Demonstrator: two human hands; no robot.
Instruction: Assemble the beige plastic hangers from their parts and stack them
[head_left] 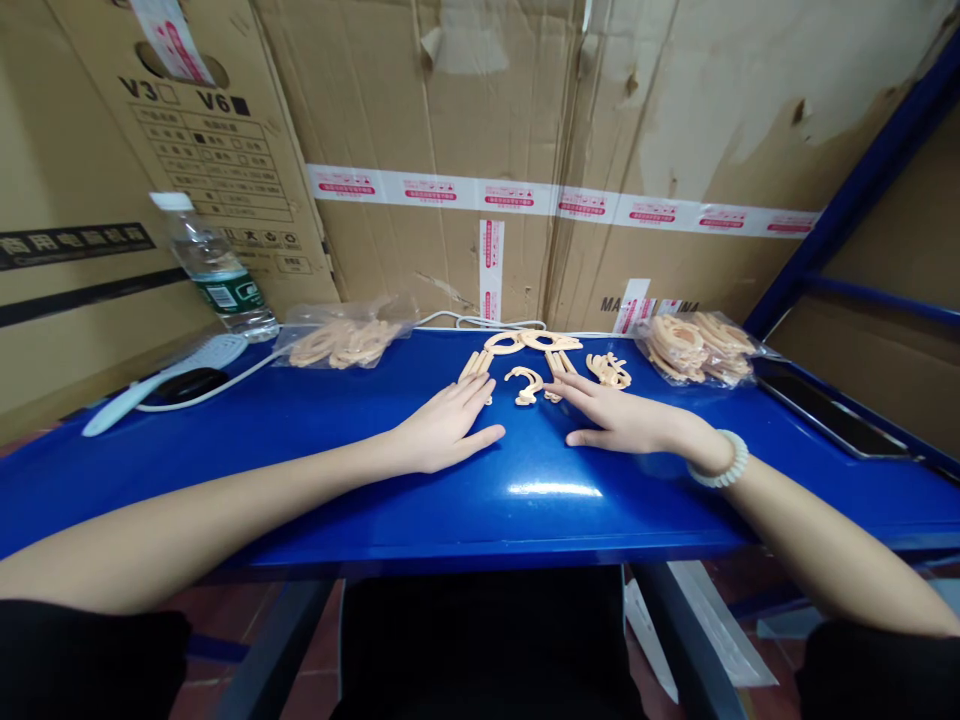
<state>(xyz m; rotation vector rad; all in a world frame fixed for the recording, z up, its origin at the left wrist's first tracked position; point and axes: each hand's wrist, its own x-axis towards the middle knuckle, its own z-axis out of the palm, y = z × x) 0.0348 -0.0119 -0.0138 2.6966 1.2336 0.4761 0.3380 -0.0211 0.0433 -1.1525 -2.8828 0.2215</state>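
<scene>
My left hand (pixel 448 425) lies flat on the blue table with its fingers stretched out, the fingertips over the lower ends of a row of beige strips (pixel 475 362). Opposite it, my right hand (pixel 619 415) is also flat and open, with its fingertips at a second row of beige strips (pixel 558 362). Between the hands lie beige hook-shaped pieces (pixel 531 382). Behind them are beige oval ring pieces (pixel 504 343). A small pile of curved beige pieces (pixel 609 371) sits just beyond my right hand. Both hands partly cover the strips.
Clear bags of beige parts stand at left (pixel 345 338) and right (pixel 697 348). At far left are a water bottle (pixel 225 285), a pale blue fly swatter (pixel 165 380) and a black mouse (pixel 191 384). A phone-like device (pixel 832 412) lies right. Cardboard (pixel 450 120) walls the back.
</scene>
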